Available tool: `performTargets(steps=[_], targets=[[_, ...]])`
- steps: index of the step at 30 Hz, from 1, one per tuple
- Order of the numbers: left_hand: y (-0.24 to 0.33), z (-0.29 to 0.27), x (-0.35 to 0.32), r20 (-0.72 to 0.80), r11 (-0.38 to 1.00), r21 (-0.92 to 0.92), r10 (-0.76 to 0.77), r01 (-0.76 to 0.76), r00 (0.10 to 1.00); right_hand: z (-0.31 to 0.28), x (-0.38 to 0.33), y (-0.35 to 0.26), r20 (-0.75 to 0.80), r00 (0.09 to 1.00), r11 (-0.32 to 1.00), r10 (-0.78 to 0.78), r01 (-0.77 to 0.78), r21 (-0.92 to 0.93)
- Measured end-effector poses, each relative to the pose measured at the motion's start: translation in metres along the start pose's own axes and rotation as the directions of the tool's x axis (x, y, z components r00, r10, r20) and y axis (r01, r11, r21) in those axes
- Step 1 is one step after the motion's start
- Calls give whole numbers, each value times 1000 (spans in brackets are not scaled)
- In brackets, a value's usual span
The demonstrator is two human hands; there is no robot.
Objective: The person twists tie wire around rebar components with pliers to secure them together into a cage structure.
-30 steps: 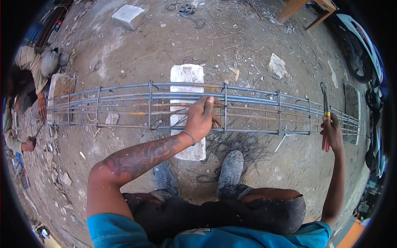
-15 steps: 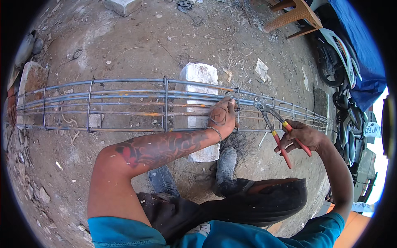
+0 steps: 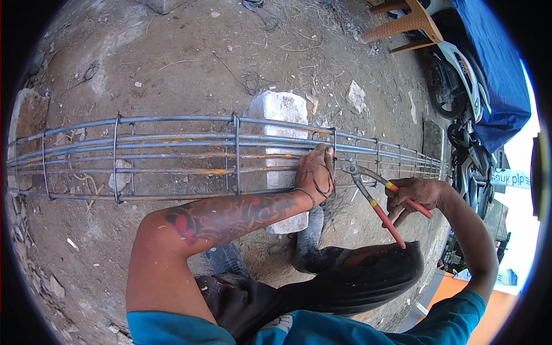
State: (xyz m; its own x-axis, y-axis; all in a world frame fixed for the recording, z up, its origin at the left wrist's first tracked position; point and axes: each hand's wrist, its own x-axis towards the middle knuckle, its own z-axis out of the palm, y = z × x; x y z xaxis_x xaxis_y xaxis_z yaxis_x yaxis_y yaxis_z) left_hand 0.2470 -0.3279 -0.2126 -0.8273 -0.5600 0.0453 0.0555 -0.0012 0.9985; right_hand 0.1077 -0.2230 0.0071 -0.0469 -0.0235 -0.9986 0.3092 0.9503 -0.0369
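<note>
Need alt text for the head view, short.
A person's left hand grips a long steel rebar cage lying across a white block on dirt ground, while the right hand brings red-handled pincers to a joint. A parked motorbike stands at right.

A long grey rebar cage (image 3: 172, 155) lies level on a white block, the left fingers (image 3: 319, 158) clasped on its near bars, while red-handled pincers (image 3: 374, 195), jaws beside those fingers, sit gripped in the right fingers (image 3: 402, 198).
</note>
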Motion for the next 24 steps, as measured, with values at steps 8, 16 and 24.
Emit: performTargets(steps=[8, 16, 24], targets=[[-2, 3, 0, -19, 999, -38, 9, -9, 1000, 4, 1, -24, 17, 996, 987, 82, -79, -143], [-2, 4, -1, -116, 997, 23, 82, -80, 990, 1, 6, -49, -27, 994, 945, 102, -106, -310], [-11, 15, -5, -229, 965, 197, 215, -172, 949, -7, 12, -57, -74, 996, 968, 42, -59, -245]])
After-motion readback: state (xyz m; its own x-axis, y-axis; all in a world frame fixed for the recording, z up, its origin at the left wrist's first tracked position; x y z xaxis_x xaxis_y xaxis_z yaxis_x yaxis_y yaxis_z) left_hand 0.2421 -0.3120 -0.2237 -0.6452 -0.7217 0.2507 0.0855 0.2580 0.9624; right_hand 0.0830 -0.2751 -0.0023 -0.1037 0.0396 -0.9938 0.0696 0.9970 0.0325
